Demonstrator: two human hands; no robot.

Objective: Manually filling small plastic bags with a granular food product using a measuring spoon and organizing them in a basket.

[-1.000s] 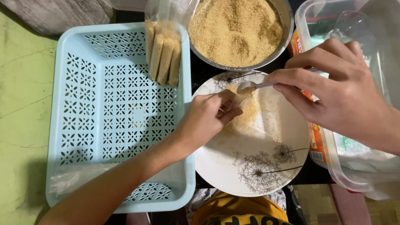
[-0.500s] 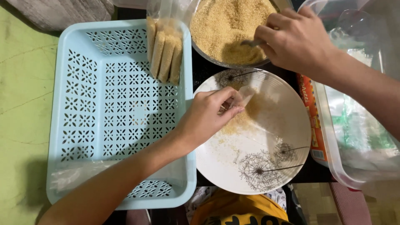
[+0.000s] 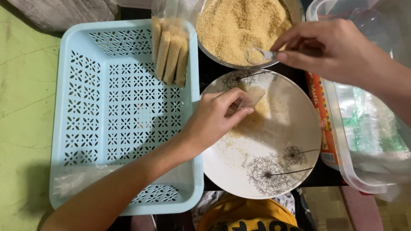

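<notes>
Head view, looking straight down on a dark table. Left hand, near frame centre, is pinched closed on a small clear plastic pouch, thumb and fingers together at its mouth; the pouch lies over the white plate, toward the plate's 11 o'clock rim, partly filled with brown granules. Loose granules are scattered on the plate beneath and around the pouch. Right hand, at 1 o'clock in the frame, is clamped on the handle of a metal spoon; the heaped spoon bowl hangs over the near rim of the steel bowl, just beyond the plate's 12 o'clock edge and apart from the pouch. The steel bowl, at 12 o'clock, holds a mound of brown sugar. A pale blue perforated basket fills the 9 o'clock side; filled pouches lean in its far right corner. A clear plastic container sits at 3 o'clock, with an orange box between it and the plate.
</notes>
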